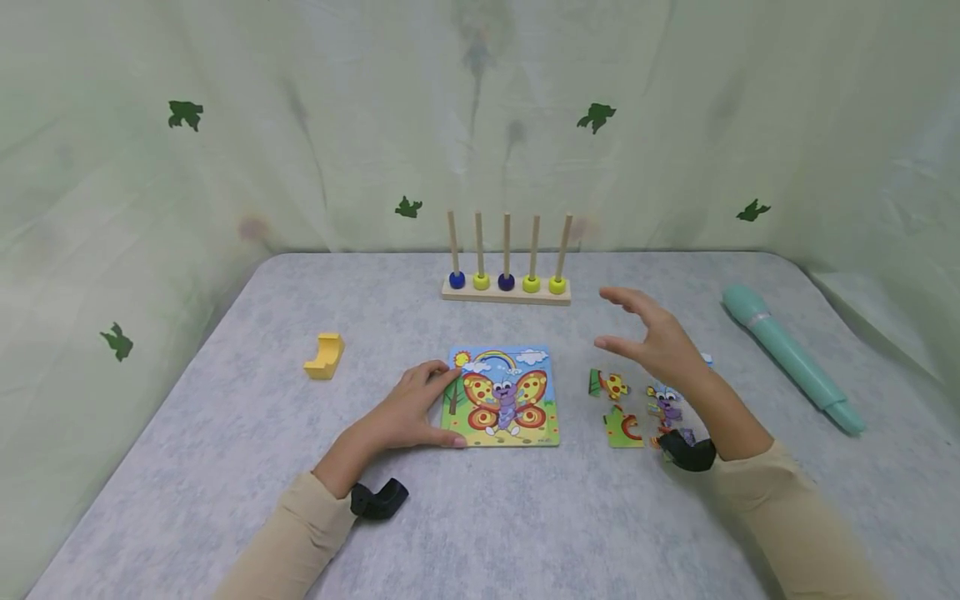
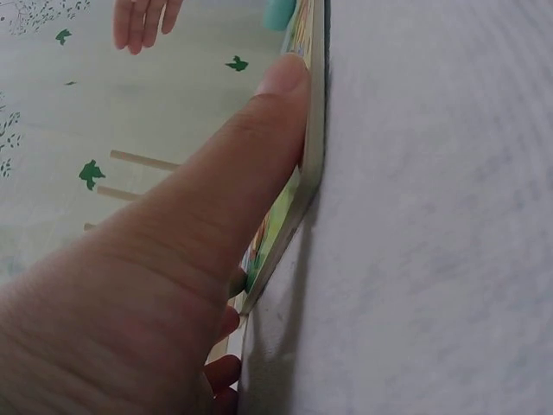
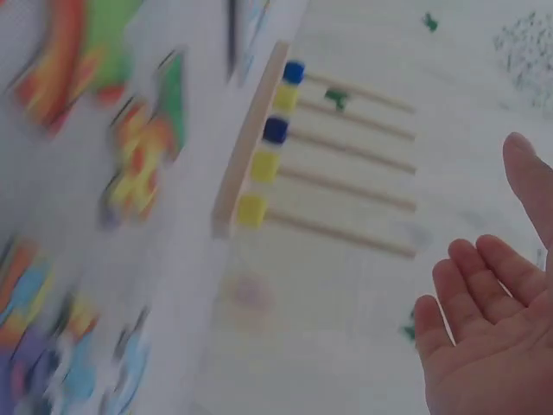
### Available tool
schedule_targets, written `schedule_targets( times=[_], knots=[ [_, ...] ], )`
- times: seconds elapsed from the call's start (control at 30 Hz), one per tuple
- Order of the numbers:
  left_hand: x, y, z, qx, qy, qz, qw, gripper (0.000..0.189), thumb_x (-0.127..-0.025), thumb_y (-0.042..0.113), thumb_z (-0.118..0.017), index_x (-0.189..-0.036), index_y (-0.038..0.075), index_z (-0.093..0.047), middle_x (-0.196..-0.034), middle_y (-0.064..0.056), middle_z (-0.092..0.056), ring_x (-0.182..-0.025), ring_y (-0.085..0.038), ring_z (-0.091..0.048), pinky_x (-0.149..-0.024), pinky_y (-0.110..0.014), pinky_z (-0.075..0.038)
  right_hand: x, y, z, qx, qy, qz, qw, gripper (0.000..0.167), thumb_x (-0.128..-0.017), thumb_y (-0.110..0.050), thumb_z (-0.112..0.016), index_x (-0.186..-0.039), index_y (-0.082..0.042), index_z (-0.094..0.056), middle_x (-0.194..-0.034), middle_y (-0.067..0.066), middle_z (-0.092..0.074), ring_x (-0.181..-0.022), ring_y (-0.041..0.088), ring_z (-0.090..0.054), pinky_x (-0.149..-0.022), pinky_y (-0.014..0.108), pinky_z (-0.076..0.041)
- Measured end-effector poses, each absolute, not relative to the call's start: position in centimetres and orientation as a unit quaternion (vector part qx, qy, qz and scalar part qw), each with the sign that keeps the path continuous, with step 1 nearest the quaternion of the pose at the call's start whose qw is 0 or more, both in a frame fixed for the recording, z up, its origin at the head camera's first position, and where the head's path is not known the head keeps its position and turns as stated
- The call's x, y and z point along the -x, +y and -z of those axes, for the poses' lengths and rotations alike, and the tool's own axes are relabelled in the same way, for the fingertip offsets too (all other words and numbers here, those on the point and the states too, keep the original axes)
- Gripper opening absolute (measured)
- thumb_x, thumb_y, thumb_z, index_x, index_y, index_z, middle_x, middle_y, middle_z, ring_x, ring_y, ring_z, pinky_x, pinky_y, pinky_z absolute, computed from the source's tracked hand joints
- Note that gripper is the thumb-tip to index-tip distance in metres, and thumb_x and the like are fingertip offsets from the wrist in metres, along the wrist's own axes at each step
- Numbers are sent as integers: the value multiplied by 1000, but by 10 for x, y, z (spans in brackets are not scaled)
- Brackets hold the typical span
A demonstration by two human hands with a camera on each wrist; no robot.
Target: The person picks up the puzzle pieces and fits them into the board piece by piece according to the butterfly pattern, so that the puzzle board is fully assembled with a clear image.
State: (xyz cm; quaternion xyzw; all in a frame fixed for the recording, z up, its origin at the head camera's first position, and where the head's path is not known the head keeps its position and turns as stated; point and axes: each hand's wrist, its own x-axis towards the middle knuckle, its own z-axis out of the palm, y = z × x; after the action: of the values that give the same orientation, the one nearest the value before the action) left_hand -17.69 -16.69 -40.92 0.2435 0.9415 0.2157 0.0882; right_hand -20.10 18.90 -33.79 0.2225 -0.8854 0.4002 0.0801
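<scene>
A square butterfly picture board [image 1: 506, 400] lies flat on the table in the head view. My left hand [image 1: 412, 410] grips its left side, thumb at the lower left corner and fingers near the upper left. In the left wrist view the thumb [image 2: 259, 130] rests along the board's edge [image 2: 315, 130]. Raised over the table to the right, my right hand [image 1: 660, 337] holds nothing, its thumb spread apart from the fingers. Loose puzzle pieces [image 1: 622, 427] with similar printing lie below it; the right wrist and forearm partly cover some.
Behind the board stands a wooden peg rack [image 1: 506, 295] with blue and yellow beads on upright pegs. A yellow curved block [image 1: 326, 357] sits at left. At far right lies a teal microphone-shaped thing [image 1: 795, 358]. A pale curtain [image 1: 360, 125] hangs behind the table.
</scene>
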Motion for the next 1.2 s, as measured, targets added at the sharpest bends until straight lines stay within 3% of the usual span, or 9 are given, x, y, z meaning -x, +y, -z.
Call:
schedule_targets(
  times=[0.5,0.93,1.2],
  knots=[
    [176,-165,409,-240,943,-214,88,108,-58,76,-58,-143,18,-26,-139,-8,-24,-128,-26,-18,-101,-46,-23,202,257,377,-107,-902,-417,31,66,-84,-29,-64,-138,-7,-33,-137,15,-36,-124,37,-29,-94,57,-26],
    [173,-166,409,-235,943,-217,90,107,-60,75,-59,-143,18,-24,-141,-8,-22,-130,-27,-15,-101,-47,-22,207,279,400,-88,-918,-383,-46,68,-85,-35,-61,-138,-3,-31,-138,21,-31,-121,42,-30,-94,58,-25],
    [172,-166,407,-235,941,-222,96,106,-61,72,-60,-144,18,-23,-141,-8,-21,-130,-26,-14,-101,-47,-22,208,281,404,-99,-940,-323,-52,61,-87,-37,-58,-135,-4,-39,-137,24,-33,-125,43,-25,-96,57,-22]
  ],
)
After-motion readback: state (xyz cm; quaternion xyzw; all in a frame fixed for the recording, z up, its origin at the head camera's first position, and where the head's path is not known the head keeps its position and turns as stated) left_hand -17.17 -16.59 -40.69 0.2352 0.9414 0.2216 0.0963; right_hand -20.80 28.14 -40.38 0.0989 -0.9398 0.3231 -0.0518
